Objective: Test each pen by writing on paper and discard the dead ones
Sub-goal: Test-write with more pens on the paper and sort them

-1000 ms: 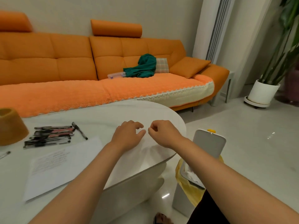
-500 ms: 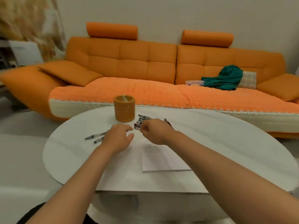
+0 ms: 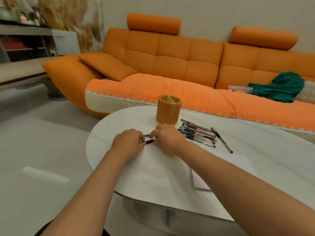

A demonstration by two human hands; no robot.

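A person sits at a white oval table [image 3: 255,150], seen from their own head. The left hand [image 3: 129,142] and right hand [image 3: 167,138] meet near the table's left end, fingers curled onto two pens [image 3: 148,142] that lie side by side between them. Both hands appear to be grasping, but which hand pinches which pen cannot be told.

Just right of the hands lies a pile [image 3: 197,133] of more pens, with one loose pen [image 3: 221,142] beside it. The paper [image 3: 200,182] lies nearer the person, partly under the right forearm.

Risks, as a judgement: the two pens sit close to the pile, so tested and untested pens could get mixed. The hands are working toward the table's end, so a dropped pen could roll off. The forearm lying across the paper could drag or crease it.

An orange holder [image 3: 167,114] stands just behind the hands. A divider shows inside and no pens stick out; its depths are hidden. On the sofa [image 3: 170,57] lies a clear box [image 3: 238,88], its contents unclear. No bin is in view.
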